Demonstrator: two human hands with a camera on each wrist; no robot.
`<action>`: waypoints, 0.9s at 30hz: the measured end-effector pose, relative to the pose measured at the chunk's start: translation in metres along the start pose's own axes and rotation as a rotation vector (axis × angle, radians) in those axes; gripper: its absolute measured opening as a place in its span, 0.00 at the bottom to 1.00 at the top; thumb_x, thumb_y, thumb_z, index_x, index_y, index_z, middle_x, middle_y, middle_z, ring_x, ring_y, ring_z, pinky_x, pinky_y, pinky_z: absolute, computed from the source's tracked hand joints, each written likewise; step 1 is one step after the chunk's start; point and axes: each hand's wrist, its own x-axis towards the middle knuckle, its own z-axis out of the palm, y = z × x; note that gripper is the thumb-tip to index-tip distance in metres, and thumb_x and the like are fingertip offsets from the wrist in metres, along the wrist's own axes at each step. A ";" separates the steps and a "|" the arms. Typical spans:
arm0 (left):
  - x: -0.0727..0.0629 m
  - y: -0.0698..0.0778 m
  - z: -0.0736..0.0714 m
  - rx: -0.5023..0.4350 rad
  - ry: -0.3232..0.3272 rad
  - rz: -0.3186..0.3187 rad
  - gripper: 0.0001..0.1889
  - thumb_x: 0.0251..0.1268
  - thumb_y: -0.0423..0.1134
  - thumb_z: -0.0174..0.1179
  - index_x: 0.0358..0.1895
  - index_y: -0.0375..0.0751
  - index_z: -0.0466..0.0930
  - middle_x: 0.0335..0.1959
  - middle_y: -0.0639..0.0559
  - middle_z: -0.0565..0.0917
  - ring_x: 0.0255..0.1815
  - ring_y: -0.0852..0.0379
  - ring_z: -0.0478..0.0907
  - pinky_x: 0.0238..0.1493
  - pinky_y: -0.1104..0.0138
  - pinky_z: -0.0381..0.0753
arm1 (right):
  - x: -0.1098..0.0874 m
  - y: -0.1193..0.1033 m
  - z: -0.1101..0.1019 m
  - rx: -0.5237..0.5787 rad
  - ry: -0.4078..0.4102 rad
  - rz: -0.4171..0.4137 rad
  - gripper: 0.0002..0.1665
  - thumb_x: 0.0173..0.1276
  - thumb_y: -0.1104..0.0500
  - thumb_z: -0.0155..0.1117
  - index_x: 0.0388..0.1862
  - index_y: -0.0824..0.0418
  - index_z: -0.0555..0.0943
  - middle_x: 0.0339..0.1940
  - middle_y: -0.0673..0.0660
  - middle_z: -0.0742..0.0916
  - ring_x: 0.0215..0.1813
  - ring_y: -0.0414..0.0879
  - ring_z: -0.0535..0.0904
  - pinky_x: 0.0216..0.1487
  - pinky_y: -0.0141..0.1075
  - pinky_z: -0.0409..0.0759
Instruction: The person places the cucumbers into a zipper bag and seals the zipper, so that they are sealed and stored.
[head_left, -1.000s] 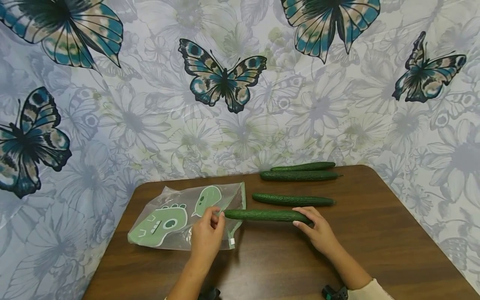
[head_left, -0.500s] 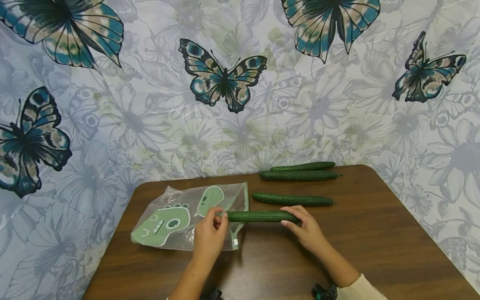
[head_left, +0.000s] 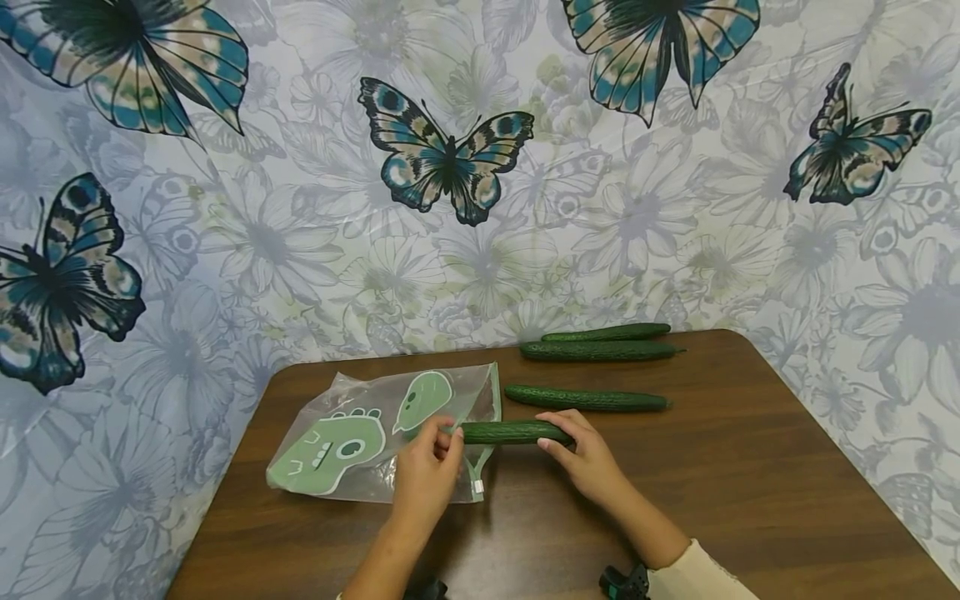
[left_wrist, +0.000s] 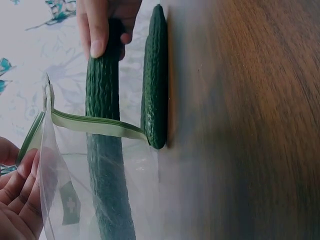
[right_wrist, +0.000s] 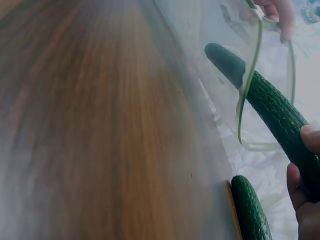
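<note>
My right hand (head_left: 592,462) grips the right end of a cucumber (head_left: 510,432). The other end is inside a clear zip bag (head_left: 322,408) with green cartoon prints. In the left wrist view, the cucumber (left_wrist: 103,90) passes through the bag's green-edged mouth (left_wrist: 100,126), which stands open around it. At the mouth's near side, my left hand (head_left: 423,475) pinches the bag's edge; its fingers (left_wrist: 22,175) show beside the green strip. The right wrist view shows the cucumber's tip (right_wrist: 225,60) through the plastic, with my right thumb (right_wrist: 311,139) on the outer end.
Just behind the held cucumber lies another cucumber (head_left: 588,399) on the brown wooden table (head_left: 750,467). Two more cucumbers (head_left: 600,351) lie together near the back edge. A butterfly-print cloth (head_left: 480,275) hangs right behind the table.
My right hand has moved left, sliding the cucumber farther into the bag. My left hand and the bag have shifted slightly right. The other cucumbers have stayed put.
</note>
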 end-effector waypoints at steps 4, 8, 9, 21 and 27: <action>-0.001 0.000 0.002 -0.001 0.000 0.021 0.06 0.69 0.35 0.64 0.45 0.43 0.81 0.19 0.60 0.80 0.16 0.73 0.74 0.18 0.73 0.75 | 0.004 -0.005 0.008 0.002 -0.006 0.003 0.20 0.70 0.52 0.68 0.60 0.44 0.82 0.55 0.47 0.83 0.55 0.40 0.78 0.57 0.35 0.78; -0.003 0.001 0.004 -0.001 -0.004 0.027 0.06 0.69 0.36 0.64 0.45 0.43 0.81 0.19 0.61 0.80 0.16 0.73 0.74 0.18 0.75 0.74 | 0.009 -0.009 0.016 -0.001 -0.004 0.000 0.20 0.69 0.53 0.69 0.60 0.46 0.83 0.54 0.48 0.83 0.55 0.41 0.79 0.58 0.36 0.78; -0.003 0.001 0.004 -0.002 -0.005 0.025 0.06 0.69 0.36 0.64 0.45 0.43 0.81 0.19 0.61 0.80 0.16 0.73 0.74 0.18 0.75 0.75 | 0.010 -0.009 0.018 -0.002 -0.002 -0.006 0.20 0.69 0.53 0.69 0.60 0.47 0.83 0.54 0.48 0.83 0.55 0.42 0.79 0.58 0.36 0.78; -0.006 0.008 0.008 0.001 -0.033 0.006 0.06 0.69 0.36 0.64 0.45 0.43 0.80 0.20 0.61 0.80 0.17 0.74 0.74 0.19 0.75 0.75 | 0.022 -0.018 0.041 0.044 -0.042 0.026 0.23 0.69 0.53 0.70 0.62 0.57 0.82 0.53 0.49 0.83 0.53 0.43 0.79 0.58 0.37 0.77; -0.010 0.010 0.011 -0.017 -0.055 0.015 0.06 0.70 0.36 0.63 0.45 0.42 0.80 0.21 0.62 0.80 0.17 0.74 0.75 0.20 0.75 0.76 | 0.027 -0.024 0.052 0.088 -0.064 0.039 0.21 0.70 0.55 0.69 0.61 0.54 0.82 0.53 0.52 0.83 0.52 0.43 0.79 0.54 0.34 0.78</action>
